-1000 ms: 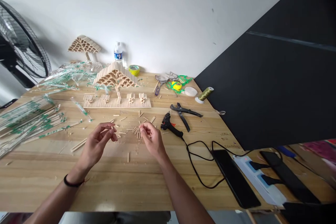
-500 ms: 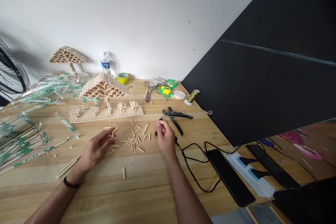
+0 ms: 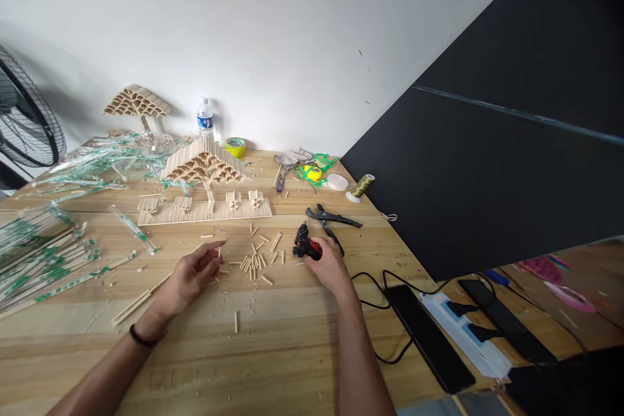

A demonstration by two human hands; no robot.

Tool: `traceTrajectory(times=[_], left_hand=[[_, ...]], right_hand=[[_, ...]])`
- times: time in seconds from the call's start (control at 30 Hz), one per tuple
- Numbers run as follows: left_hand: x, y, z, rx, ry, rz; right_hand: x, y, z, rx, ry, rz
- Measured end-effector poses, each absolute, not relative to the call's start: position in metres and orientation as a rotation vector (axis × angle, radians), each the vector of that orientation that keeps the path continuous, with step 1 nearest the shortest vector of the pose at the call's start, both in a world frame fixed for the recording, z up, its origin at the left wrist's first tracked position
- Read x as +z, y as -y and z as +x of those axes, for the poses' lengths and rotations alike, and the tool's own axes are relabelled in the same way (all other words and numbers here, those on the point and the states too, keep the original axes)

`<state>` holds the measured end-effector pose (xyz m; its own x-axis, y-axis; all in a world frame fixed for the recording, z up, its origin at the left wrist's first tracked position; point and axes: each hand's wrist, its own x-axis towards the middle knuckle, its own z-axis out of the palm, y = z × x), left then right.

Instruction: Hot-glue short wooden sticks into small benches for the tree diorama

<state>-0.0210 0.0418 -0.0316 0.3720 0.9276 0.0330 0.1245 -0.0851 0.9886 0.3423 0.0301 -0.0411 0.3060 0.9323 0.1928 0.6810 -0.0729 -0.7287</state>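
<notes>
My left hand [image 3: 195, 275] pinches a short piece of wooden stick [image 3: 219, 251] between thumb and fingertips, just above the table. On the right, my right hand [image 3: 332, 266] is closed around the red-and-black handle of a hot glue gun [image 3: 304, 244], whose nozzle points away from me. Between the hands lies a loose pile of short stick pieces [image 3: 251, 265]. Behind them stands a tree model built from sticks [image 3: 207, 166], on a flat slatted base [image 3: 205, 211] with small stick tables and stools.
Pliers [image 3: 331, 216] lie just beyond the glue gun. Packaged chopsticks [image 3: 43, 260] and plastic wrappers cover the left side. A second stick tree [image 3: 137, 104], a water bottle [image 3: 205, 120] and tape [image 3: 235, 147] stand at the back. A phone [image 3: 429, 338], cord and power strip [image 3: 463, 335] lie right.
My right hand has shifted from over the glue gun to its handle side, so the gun now shows. My left hand keeps its pinch. The whole view has swung slightly.
</notes>
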Motion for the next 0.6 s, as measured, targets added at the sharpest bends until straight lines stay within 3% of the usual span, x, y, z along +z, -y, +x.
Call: traceTrajectory(times=[0.33, 0.6], left_hand=[[-0.034, -0.044, -0.021, 0.895, -0.894, 1.377], [-0.019, -0.036, -0.009, 0.962, -0.737, 1.17]], right_hand=[[-0.015, -0.029, 0.324, 0.516, 1.487, -1.686], [0.014, -0.017, 0.295, 1.045, 1.654, -1.329]])
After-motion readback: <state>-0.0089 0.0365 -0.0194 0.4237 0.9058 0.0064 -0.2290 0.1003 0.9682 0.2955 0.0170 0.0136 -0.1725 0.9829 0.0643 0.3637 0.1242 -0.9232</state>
